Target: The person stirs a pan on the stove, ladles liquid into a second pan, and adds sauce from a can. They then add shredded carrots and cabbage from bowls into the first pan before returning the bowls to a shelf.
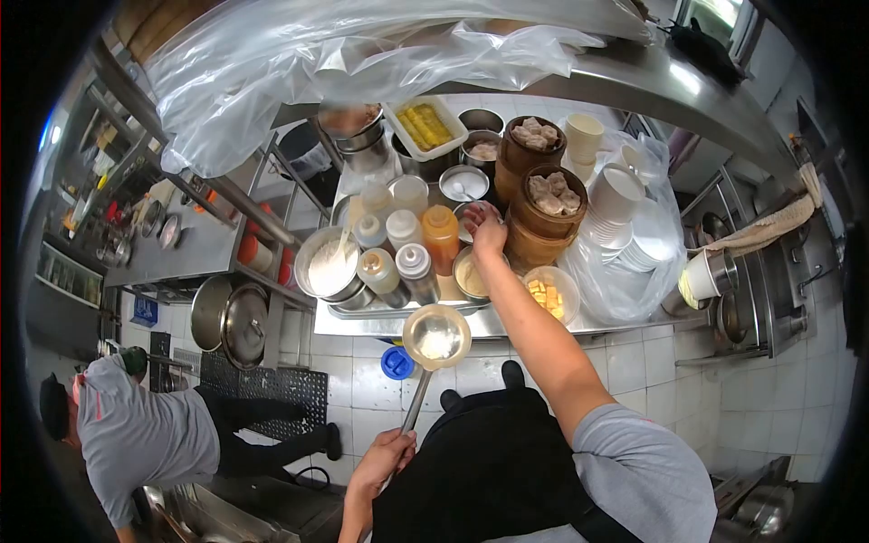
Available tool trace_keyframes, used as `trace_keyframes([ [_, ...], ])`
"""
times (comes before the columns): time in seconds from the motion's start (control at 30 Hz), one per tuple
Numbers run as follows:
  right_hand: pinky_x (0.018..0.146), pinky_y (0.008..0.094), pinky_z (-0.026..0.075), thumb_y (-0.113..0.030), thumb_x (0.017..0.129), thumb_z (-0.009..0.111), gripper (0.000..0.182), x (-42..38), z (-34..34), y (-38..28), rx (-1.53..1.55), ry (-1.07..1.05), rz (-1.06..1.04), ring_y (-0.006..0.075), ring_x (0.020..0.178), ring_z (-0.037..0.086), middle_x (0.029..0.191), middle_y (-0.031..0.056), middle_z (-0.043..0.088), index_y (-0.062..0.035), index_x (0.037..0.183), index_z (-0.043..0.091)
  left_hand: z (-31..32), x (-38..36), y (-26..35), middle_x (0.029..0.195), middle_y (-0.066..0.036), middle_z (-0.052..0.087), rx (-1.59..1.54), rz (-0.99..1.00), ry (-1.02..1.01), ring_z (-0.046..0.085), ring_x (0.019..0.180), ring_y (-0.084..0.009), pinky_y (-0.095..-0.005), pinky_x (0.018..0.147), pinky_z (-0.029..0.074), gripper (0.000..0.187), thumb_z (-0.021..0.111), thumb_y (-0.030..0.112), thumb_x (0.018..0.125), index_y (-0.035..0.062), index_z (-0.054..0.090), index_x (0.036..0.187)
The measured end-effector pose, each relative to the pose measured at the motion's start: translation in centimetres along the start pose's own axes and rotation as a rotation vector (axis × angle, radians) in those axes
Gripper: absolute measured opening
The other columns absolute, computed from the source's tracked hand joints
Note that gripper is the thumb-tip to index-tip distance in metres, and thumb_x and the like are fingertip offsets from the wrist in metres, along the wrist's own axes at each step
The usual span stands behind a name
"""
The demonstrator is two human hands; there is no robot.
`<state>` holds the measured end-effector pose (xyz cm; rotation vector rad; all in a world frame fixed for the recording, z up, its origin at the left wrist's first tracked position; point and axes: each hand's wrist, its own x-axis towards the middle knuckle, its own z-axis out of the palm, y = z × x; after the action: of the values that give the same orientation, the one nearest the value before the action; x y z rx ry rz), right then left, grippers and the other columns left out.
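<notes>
My left hand (pixel 387 455) is wrapped round the handle of a metal ladle (pixel 437 337). Some white grains or powder lie in the ladle's bowl, which hangs just in front of the counter edge. My right hand (pixel 486 228) reaches over the counter, its fingers curled down into a small container beside the bamboo steamers (pixel 534 237). What those fingers pinch, if anything, is hidden. Left of that hand stands an orange squeeze bottle (pixel 441 237); behind it is a metal bowl of white powder (pixel 463 184) with a spoon.
Several squeeze bottles (pixel 416 271) and a pot of white powder (pixel 331 268) stand at left. A tub of yellow cubes (pixel 550 295) sits at the front edge, near stacked white bowls (pixel 616 195) in plastic. A co-worker (pixel 154 421) bends at lower left. Plastic sheeting (pixel 362 63) hangs overhead.
</notes>
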<state>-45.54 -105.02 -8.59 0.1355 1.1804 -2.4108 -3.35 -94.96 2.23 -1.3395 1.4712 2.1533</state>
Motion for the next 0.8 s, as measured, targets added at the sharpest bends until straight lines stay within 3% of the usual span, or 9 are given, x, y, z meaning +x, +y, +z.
trace_keyframes([
  [0.13, 0.060, 0.0249, 0.048, -0.021, 0.102, 0.042, 0.026, -1.2, -0.3, -0.4, 0.114, 0.039, 0.042, 0.0161, 0.080, 0.065, 0.102, 0.0086, 0.066, -0.0050, 0.118, 0.054, -0.5, 0.0, -0.2, 0.060, 0.002, 0.045, 0.031, 0.002, -0.011, 0.040, 0.050, -0.0075, -0.0237, 0.048, 0.032, 0.029, 0.052, 0.026, 0.097, 0.0091, 0.050, 0.074],
  [0.37, 0.072, 0.0300, 0.049, -0.024, 0.101, 0.042, 0.035, -6.4, -2.4, -2.9, 0.195, -0.068, 0.003, 0.0198, 0.093, 0.063, 0.115, 0.0131, 0.062, -0.0016, 0.127, 0.047, -1.2, 0.0, 0.4, 0.060, 0.000, 0.046, 0.104, -0.025, -0.029, 0.042, 0.054, -0.0092, -0.0243, 0.053, 0.033, 0.030, 0.048, 0.026, 0.098, 0.0064, 0.051, 0.075],
  [0.47, 0.078, 0.0288, 0.048, -0.026, 0.101, 0.044, 0.046, -9.7, -4.4, -4.9, 0.097, -0.160, 0.008, 0.0198, 0.101, 0.059, 0.126, 0.0167, 0.057, 0.0015, 0.137, 0.038, -1.3, 0.3, 0.6, 0.057, 0.000, 0.045, 0.077, -0.009, -0.047, 0.042, 0.050, -0.0094, -0.0243, 0.047, 0.034, 0.030, 0.050, 0.026, 0.097, 0.0071, 0.051, 0.075],
  [0.73, 0.084, 0.0293, 0.045, -0.031, 0.099, 0.044, 0.054, -19.9, -12.5, -10.0, -0.099, -0.278, 0.162, 0.0196, 0.105, 0.058, 0.127, 0.0169, 0.056, 0.0031, 0.140, 0.036, -2.2, 0.9, 1.0, 0.054, -0.001, 0.045, 0.020, -0.022, -0.102, 0.043, 0.045, -0.0101, -0.0242, 0.040, 0.036, 0.027, 0.052, 0.027, 0.096, 0.0068, 0.050, 0.078],
  [0.8, 0.084, 0.0298, 0.046, -0.028, 0.100, 0.044, 0.049, -22.1, -14.1, -10.0, -0.150, -0.315, 0.197, 0.0200, 0.103, 0.059, 0.124, 0.0162, 0.058, 0.0042, 0.136, 0.043, -2.4, 1.0, 1.0, 0.054, 0.000, 0.044, 0.024, -0.024, -0.110, 0.042, 0.044, -0.0096, -0.0238, 0.039, 0.037, 0.027, 0.052, 0.026, 0.096, 0.0066, 0.050, 0.078],
])
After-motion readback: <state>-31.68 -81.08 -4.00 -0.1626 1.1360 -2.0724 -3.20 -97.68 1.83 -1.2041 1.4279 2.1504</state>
